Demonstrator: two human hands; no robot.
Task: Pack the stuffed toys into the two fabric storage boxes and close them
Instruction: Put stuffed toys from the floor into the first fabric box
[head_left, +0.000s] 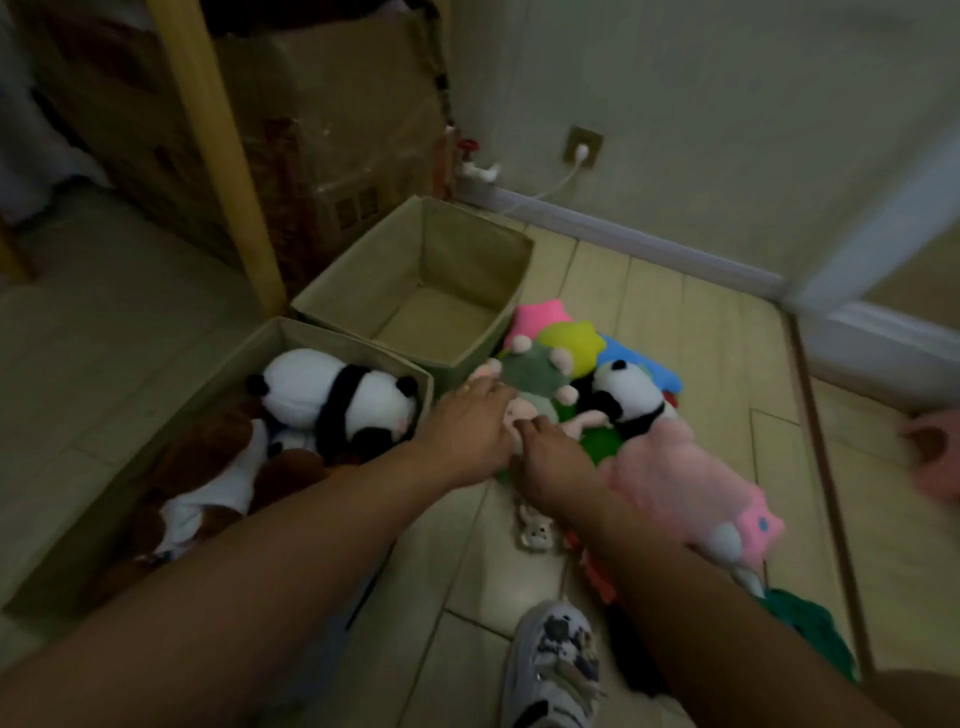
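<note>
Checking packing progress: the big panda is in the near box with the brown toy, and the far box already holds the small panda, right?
Not quite. The head view shows the far box empty; the small panda lies in the pile on the floor. The big panda and brown toy are in the near box.

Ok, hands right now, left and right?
Left hand: on the green plush toy, grip cannot be told.
Right hand: same toy, grip cannot be told.
</note>
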